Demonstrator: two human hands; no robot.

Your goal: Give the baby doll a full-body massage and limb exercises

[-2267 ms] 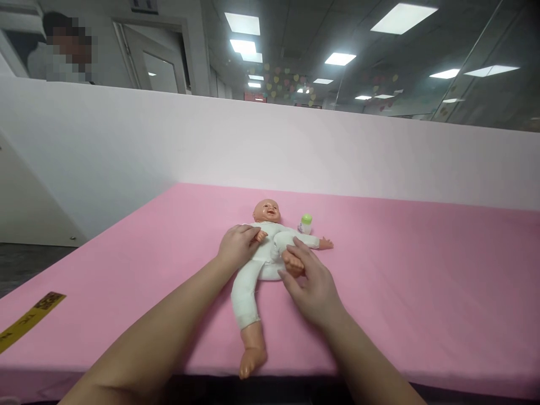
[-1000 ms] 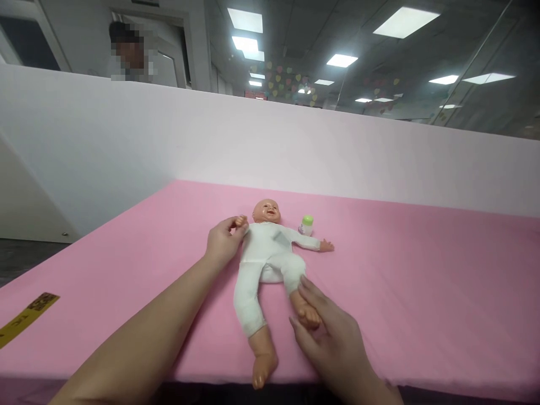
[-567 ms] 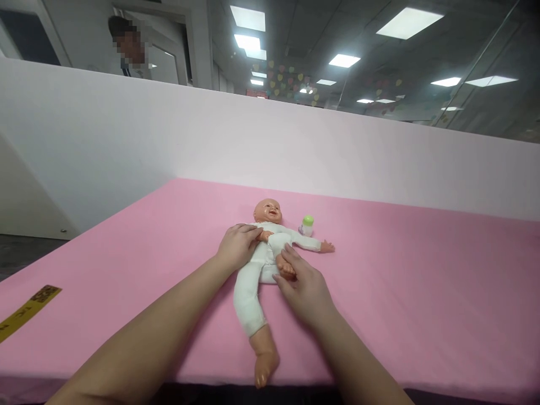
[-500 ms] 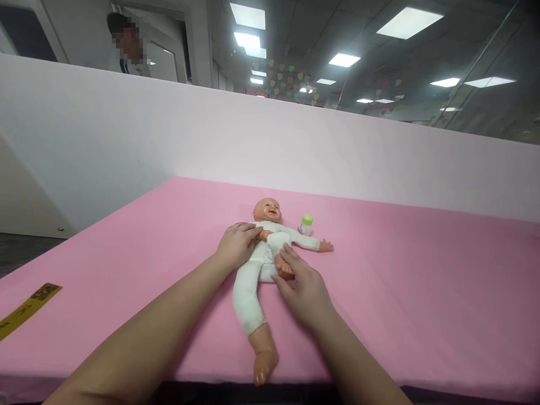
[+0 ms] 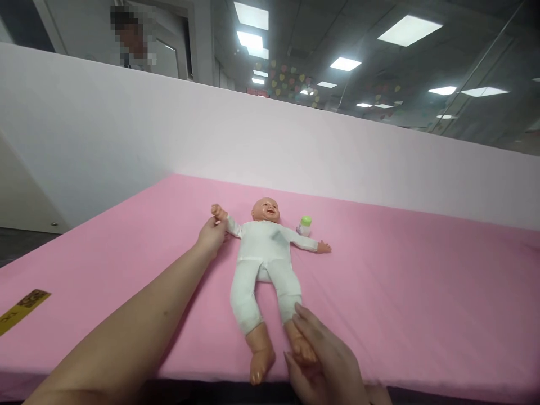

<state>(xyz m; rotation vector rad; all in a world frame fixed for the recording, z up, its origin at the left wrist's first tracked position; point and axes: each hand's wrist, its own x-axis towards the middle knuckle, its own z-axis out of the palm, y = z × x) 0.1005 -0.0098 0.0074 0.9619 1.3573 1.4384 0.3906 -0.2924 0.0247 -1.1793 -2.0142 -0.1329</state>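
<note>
A baby doll (image 5: 265,253) in a white suit lies on its back on the pink mat (image 5: 400,292), head away from me, limbs stretched out. My left hand (image 5: 211,235) is closed on the doll's arm, which is drawn out to the left with its small fist up. My right hand (image 5: 324,360) grips the doll's foot near the mat's front edge, fingers wrapped round it. The doll's other arm points right and its other leg lies straight.
A small bottle with a green cap (image 5: 304,225) stands just right of the doll's head. A pale partition wall (image 5: 295,146) backs the mat. A yellow tape strip (image 5: 21,309) lies at the left edge. A person (image 5: 130,42) is behind the partition, far left.
The doll's arm and leg were folded in over its belly; both are now pulled out straight. My left hand moved up and left, my right hand back toward the front edge.
</note>
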